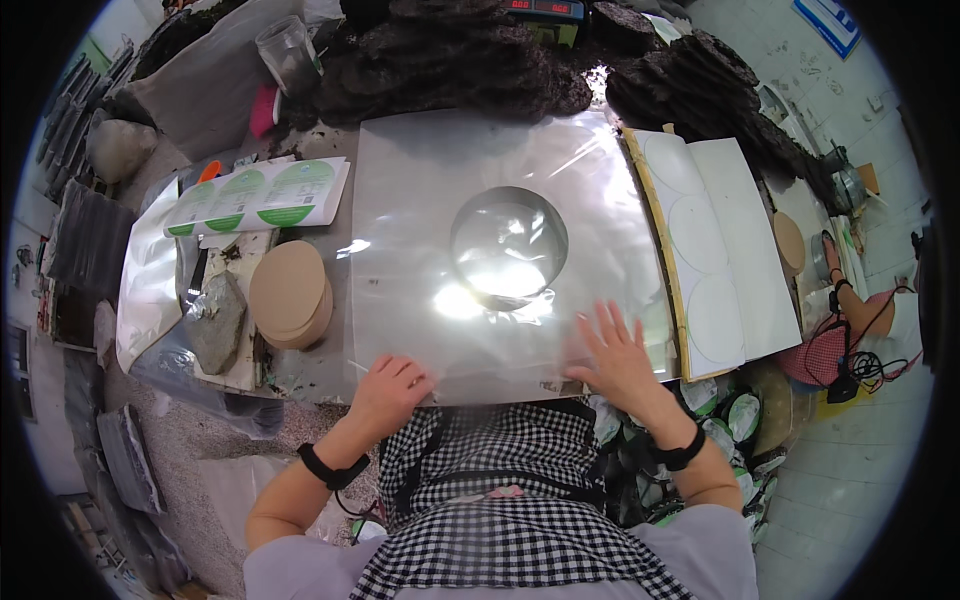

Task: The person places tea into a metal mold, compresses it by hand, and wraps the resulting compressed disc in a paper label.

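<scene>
A large clear plastic sheet [410,250] covers the middle of the table, shiny with glare. At its centre is a round metal ring [467,215]; whether it lies under or on top of the sheet I cannot tell. My left hand [388,392] rests at the sheet's front edge, left of centre, with its fingers loosely bent and nothing visibly held. Over the right front part of the sheet, my right hand [618,362] is open, fingers spread and slightly blurred.
Left of the sheet stand a stack of tan round discs [288,285], a grey stone [217,322] and green-and-white printed label sheets [262,195]. White sheets with round outlines [690,240] flank its right. Dark crumbly cakes [450,60] and a digital scale [545,15] line the back. Another person's hand [832,262] is far right.
</scene>
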The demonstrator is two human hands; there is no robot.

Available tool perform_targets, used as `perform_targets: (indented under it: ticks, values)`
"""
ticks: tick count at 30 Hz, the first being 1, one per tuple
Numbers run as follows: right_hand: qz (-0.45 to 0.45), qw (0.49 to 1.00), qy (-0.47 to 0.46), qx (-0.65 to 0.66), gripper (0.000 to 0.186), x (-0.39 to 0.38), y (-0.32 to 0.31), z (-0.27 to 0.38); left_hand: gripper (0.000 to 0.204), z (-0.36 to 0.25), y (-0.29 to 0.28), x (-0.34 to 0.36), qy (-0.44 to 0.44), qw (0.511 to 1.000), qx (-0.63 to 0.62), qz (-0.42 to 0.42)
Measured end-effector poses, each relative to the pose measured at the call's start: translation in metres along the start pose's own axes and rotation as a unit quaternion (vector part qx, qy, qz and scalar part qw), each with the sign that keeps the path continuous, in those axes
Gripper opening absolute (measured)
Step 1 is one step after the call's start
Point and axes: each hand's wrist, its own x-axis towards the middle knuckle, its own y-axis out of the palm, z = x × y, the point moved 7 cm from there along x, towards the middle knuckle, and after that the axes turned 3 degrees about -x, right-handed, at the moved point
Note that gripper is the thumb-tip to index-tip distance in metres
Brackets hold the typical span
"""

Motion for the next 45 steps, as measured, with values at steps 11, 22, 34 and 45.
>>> perform_targets:
  ticks: [11,22,34,45]
  values:
    - [-0.152,0.987,-0.028,0.047,0.033,0.166,-0.158,-0.055,0.060,0.103,-0.137,-0.016,-0.293,0.937,0.111,-0.151]
    - [-0.282,0.956,-0.047,-0.063,0.089,0.526,-0.217,-0.029,0.056,0.150,-0.099,-0.030,-0.424,0.900,0.034,-0.097]
    - [-0.444,0.881,-0.160,-0.041,0.044,0.486,-0.269,-0.057,0.022,0.126,-0.133,-0.023,-0.385,0.903,0.116,-0.150]
    - [-0.377,0.864,-0.053,0.328,0.035,0.190,-0.237,-0.067,0.050,0.030,-0.019,0.150,0.011,0.985,0.028,-0.170]
